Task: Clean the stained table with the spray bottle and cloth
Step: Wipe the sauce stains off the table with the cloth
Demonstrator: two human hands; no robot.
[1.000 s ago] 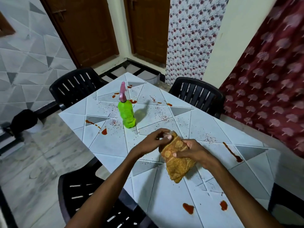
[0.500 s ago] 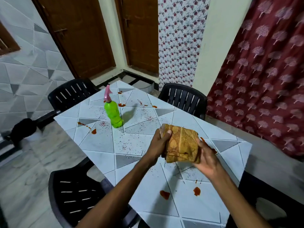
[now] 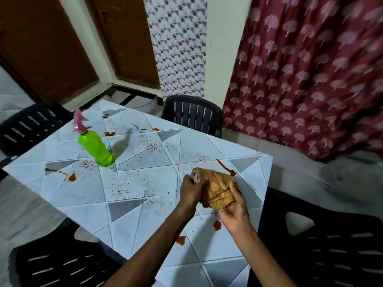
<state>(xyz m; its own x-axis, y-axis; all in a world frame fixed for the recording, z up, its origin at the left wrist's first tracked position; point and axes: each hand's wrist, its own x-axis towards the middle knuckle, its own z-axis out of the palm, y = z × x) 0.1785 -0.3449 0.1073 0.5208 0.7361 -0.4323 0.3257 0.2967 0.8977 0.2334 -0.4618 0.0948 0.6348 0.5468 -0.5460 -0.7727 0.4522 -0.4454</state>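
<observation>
I'm bunching the patterned orange-brown cloth (image 3: 217, 189) into a tighter bundle than before, left hand (image 3: 191, 189) gripping its end, right hand (image 3: 235, 212) sliding under it, farther right over the tiled counter (image 3: 145, 183).

Green bottle (image 3: 95, 149), pink sprayer; cloth (image 3: 217, 188) seemingly patterned orange-brown

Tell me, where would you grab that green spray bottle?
Probably grip the spray bottle around its green body, below the pink trigger head, coming from its near right side: it stands upright, that side facing the left hand and right hand, which hold the cloth.
</observation>
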